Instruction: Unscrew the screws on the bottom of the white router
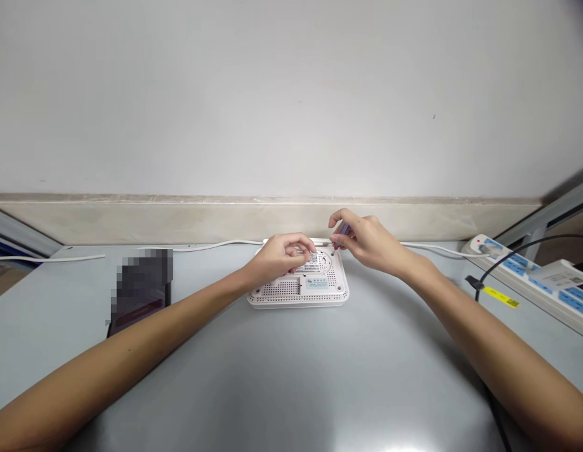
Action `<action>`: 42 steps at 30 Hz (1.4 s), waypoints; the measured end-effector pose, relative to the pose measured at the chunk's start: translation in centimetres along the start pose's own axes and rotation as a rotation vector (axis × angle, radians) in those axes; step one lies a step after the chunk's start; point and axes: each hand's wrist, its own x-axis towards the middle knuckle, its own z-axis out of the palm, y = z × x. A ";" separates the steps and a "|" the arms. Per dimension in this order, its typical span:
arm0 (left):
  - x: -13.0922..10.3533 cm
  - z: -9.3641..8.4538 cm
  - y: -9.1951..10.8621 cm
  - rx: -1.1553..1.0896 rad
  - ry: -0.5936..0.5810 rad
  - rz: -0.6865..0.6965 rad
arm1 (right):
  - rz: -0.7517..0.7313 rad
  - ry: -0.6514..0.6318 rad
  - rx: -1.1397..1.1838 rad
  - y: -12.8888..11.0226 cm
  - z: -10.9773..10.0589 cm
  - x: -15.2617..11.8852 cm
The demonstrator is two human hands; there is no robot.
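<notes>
A white router [272,290] lies underside up on the table, showing vent holes, printed labels and round corner recesses. My left hand [284,254] is over its left half, fingers curled with the fingertips close together. Whatever may be between those fingertips is too small to make out. At the router's far right corner, my right hand [361,238] is closed around a small screwdriver [344,230] with a purple see-through handle. Its thin shaft seems to point left, toward my left hand, and the fingers hide part of the handle.
A dark phone-like device [141,307], partly pixelated, lies left of my left forearm. A white power strip [531,270] with blue sockets stands at the right, with a plug and an adapter on it. A white cable [216,245] runs along the wall; a black cable [496,267] bears a yellow tag.
</notes>
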 end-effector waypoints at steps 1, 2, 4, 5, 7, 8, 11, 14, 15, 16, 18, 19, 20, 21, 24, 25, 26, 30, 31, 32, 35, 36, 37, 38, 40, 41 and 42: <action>0.0 0.0 0.1 0.003 -0.001 0.003 | 0.003 0.000 -0.009 0.0 0.0 0.0; 0.0 0.0 0.1 0.008 0.000 0.005 | 0.005 0.000 -0.015 0.0 0.0 0.0; 0.0 0.0 0.2 0.018 0.003 0.001 | 0.005 -0.002 -0.018 0.0 0.0 0.0; 0.0 0.0 0.2 0.022 0.004 -0.002 | 0.003 -0.003 -0.018 0.0 0.0 0.0; 0.0 0.0 0.2 0.028 0.003 -0.008 | 0.000 -0.002 -0.017 0.1 0.0 0.0; 0.0 0.1 0.2 0.030 0.003 -0.010 | -0.001 -0.001 -0.018 0.1 0.0 0.0; 0.1 0.1 0.1 0.035 0.000 -0.014 | -0.002 0.003 -0.018 0.1 0.1 0.1; 0.1 0.1 0.1 0.037 -0.001 -0.018 | 0.001 -0.001 -0.018 0.0 0.0 0.0; 0.1 0.1 0.1 0.037 -0.001 -0.019 | -0.001 -0.009 -0.018 -0.1 -0.1 0.0; 0.1 0.1 0.1 0.036 -0.002 -0.020 | -0.009 -0.021 -0.015 -0.1 -0.2 0.0; 0.1 0.0 0.1 0.032 -0.006 -0.021 | -0.041 -0.050 -0.004 -0.1 -0.3 -0.1; 0.0 0.0 0.1 0.031 -0.007 -0.022 | -0.061 -0.065 0.005 0.0 -0.4 -0.1; 0.0 0.1 0.1 0.032 -0.006 -0.024 | -0.079 -0.080 0.018 0.1 -0.4 -0.2; 0.0 0.1 0.1 0.035 -0.005 -0.025 | -0.090 -0.092 0.034 0.2 -0.5 -0.2; -0.1 0.1 0.3 0.046 0.001 -0.019 | -0.077 -0.108 0.088 0.5 -0.5 -0.1; -0.1 0.1 0.4 0.048 0.001 -0.016 | -0.064 -0.104 0.100 0.5 -0.4 -0.1; -0.1 0.1 0.5 0.049 0.001 -0.012 | -0.052 -0.095 0.103 0.6 -0.4 -0.1; -0.2 0.1 0.7 0.052 0.001 -0.008 | -0.036 -0.065 0.066 0.5 -0.3 -0.1; -0.2 0.1 0.7 0.054 0.002 -0.009 | -0.038 -0.059 0.052 0.4 -0.3 -0.2; -0.2 0.1 0.7 0.056 0.004 -0.011 | -0.038 -0.052 0.036 0.4 -0.2 -0.2; -0.1 0.1 0.5 0.065 0.005 -0.014 | -0.021 -0.011 -0.040 0.2 0.1 -0.1; -0.1 0.1 0.5 0.067 0.005 -0.014 | -0.015 0.005 -0.081 0.2 0.3 0.0; -0.1 0.1 0.4 0.067 0.004 -0.013 | -0.008 0.019 -0.128 0.1 0.4 0.0; -0.1 0.1 0.3 0.064 0.002 -0.011 | -0.002 0.028 -0.175 0.1 0.5 0.0; -0.1 0.1 0.3 0.057 0.000 -0.009 | 0.007 0.037 -0.254 -0.1 0.6 0.1; -0.1 0.1 0.3 0.054 0.000 -0.010 | 0.005 0.034 -0.269 -0.2 0.6 0.0; -0.1 0.1 0.3 0.049 0.000 -0.013 | -0.006 0.024 -0.260 -0.3 0.5 0.0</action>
